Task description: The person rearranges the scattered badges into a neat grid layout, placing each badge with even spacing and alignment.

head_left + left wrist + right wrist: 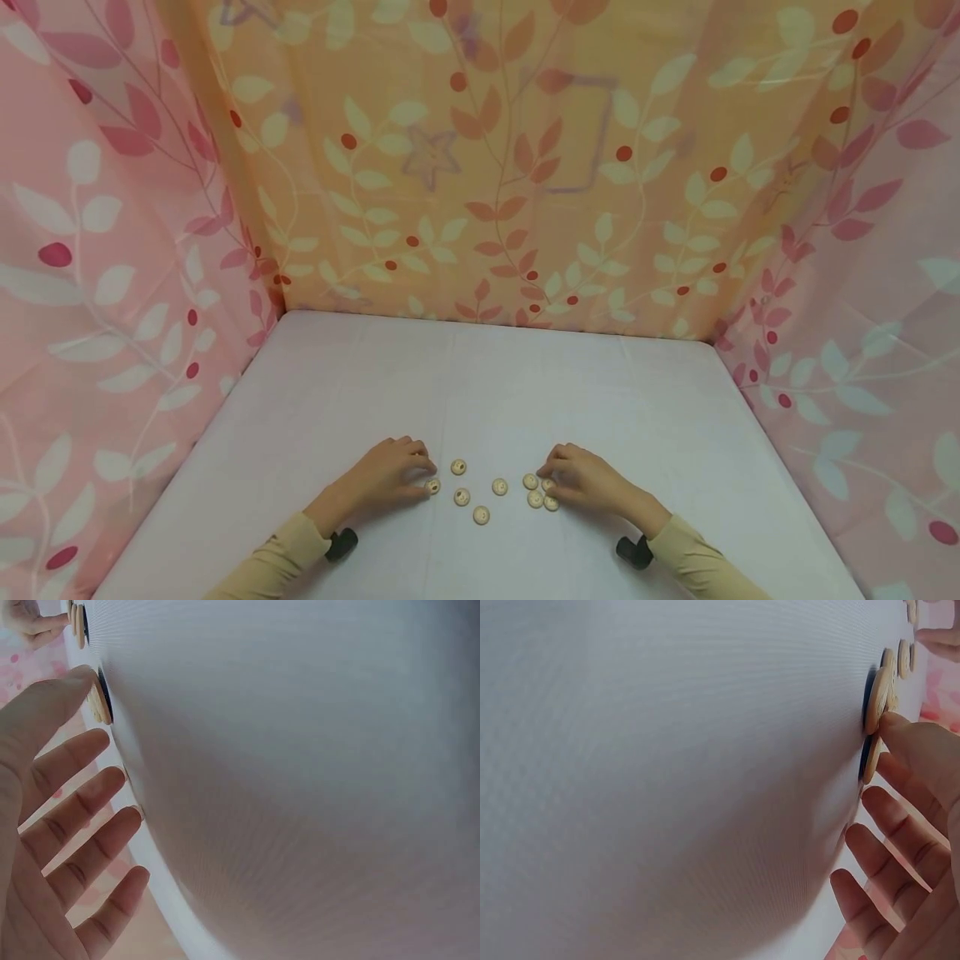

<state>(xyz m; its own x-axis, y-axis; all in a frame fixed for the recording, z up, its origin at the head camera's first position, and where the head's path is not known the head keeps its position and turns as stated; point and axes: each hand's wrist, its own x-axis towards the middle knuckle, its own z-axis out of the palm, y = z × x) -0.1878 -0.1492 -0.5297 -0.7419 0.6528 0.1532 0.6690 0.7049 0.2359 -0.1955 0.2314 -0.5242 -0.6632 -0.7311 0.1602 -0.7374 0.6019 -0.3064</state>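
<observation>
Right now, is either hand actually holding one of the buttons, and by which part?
Neither. The left hand only touches a button at its rim with the thumb tip; the right hand rests straight fingertips on the button cluster. Every button lies flat on the table.

Nine small round beige buttons (481, 514) lie flat, scattered near the front edge. Four cluster at the right; one lies apart at the left.

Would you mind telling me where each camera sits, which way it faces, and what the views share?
Head: looks forward and down at the white table, showing the left hand, the right hand, both sleeves, and wooden buttons.
Left wrist: low beside the left hand's fingers, looking along the table; thumb touches a button.
Right wrist: low beside the right hand, fingers at buttons.
All three views share the table and buttons.
</observation>
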